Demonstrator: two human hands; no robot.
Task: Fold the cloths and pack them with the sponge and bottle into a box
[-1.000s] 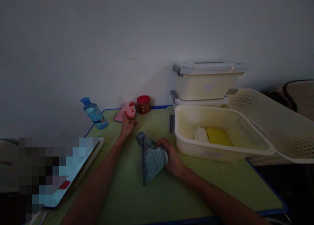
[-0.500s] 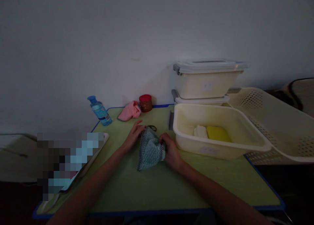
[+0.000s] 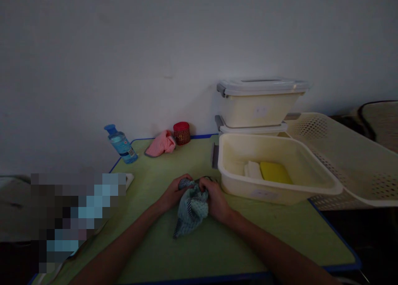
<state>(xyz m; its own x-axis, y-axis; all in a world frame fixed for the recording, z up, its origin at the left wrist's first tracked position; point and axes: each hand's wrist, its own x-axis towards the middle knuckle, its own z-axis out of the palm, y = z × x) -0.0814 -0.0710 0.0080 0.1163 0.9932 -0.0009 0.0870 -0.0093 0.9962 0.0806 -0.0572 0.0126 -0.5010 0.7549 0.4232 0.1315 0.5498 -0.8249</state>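
A bluish-green cloth (image 3: 192, 210) with a dark checkered edge hangs bunched between my two hands, over the middle of the table. My left hand (image 3: 174, 192) is closed on its upper left part. On the upper right, the fingers of my right hand (image 3: 216, 198) pinch the same cloth, with the thumb near its top. A dark loop shows partly behind the right fingers; what it belongs to is hidden. The cloth's lower corner points down toward the green tabletop (image 3: 155, 252).
At the right stands an open cream bin (image 3: 280, 191) holding a yellow folded item (image 3: 275, 173) and a white one (image 3: 253, 170). Behind it are stacked lidded boxes (image 3: 261, 108) and a perforated basket (image 3: 351, 164). A blue bottle (image 3: 122, 146), pink cloth (image 3: 161, 144) and red container (image 3: 182, 133) stand farther back.
My left hand has gone from fingers spread at the cloth's top to closed on it. The cloth is now more bunched and twisted, and my hands are closer together.
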